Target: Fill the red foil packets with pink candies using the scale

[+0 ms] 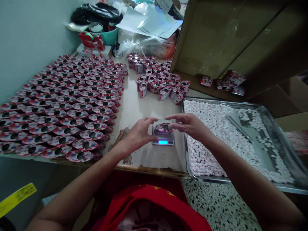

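A small digital scale (163,142) with a lit blue display lies on the table. On its plate stands a red and white printed pouch (161,127), its open mouth facing up. My left hand (141,133) is at the pouch's left side, thumb and fingers apart. From the right, my right hand (190,125) reaches to the pouch with its index finger and thumb spread; a fingertip is at the pouch's right edge, and I cannot tell whether it touches. Right of the scale, a metal tray (186,154) holds many small whitish pieces (207,128).
Rows of open pouches (60,106) cover the table's left side. More pouches (158,80) stand behind the scale. A flat scoop-like plate (250,138) lies in the tray. At the back right a cardboard box (207,35) holds several pouches. Plastic bags and papers (149,21) lie behind.
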`<action>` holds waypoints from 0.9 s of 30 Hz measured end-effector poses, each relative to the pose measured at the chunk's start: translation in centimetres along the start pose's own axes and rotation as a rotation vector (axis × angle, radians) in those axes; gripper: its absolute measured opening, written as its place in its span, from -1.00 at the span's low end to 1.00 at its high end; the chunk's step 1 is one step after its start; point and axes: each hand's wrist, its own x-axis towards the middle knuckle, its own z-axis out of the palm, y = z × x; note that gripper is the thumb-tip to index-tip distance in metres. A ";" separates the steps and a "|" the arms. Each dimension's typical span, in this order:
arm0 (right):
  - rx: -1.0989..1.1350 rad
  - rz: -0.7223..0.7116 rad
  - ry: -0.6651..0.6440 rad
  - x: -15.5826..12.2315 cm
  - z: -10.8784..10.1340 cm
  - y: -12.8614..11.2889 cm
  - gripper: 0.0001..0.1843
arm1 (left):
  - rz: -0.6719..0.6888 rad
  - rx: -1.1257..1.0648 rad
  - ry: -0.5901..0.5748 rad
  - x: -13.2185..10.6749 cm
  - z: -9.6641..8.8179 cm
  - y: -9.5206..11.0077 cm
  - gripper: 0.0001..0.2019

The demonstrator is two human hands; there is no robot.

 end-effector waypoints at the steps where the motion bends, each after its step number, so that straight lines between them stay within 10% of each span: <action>1: 0.068 0.001 0.047 0.0 -1.1 0.3 -0.52 | 0.003 0.038 -0.007 0.3 -0.1 0.3 -0.25; 7: 0.090 -0.015 0.478 3.9 -7.3 3.7 -0.54 | 0.173 0.314 -0.076 2.5 1.3 2.9 -0.41; 13: -0.900 0.115 0.436 11.2 -5.4 2.3 -0.61 | 0.203 0.407 -0.129 4.1 1.8 4.2 -0.78; 16: -1.172 0.250 0.329 13.4 -3.4 1.1 -0.62 | 0.136 0.377 0.007 6.2 -2.6 2.8 -0.77; 22: -1.246 0.227 0.249 13.5 -3.2 -0.8 -0.57 | 0.091 0.477 0.503 17.8 -18.6 -4.5 -0.63; 27: -1.307 0.045 0.167 7.6 -3.1 -1.8 -0.66 | -0.055 0.459 0.380 29.5 -26.4 -12.2 -0.49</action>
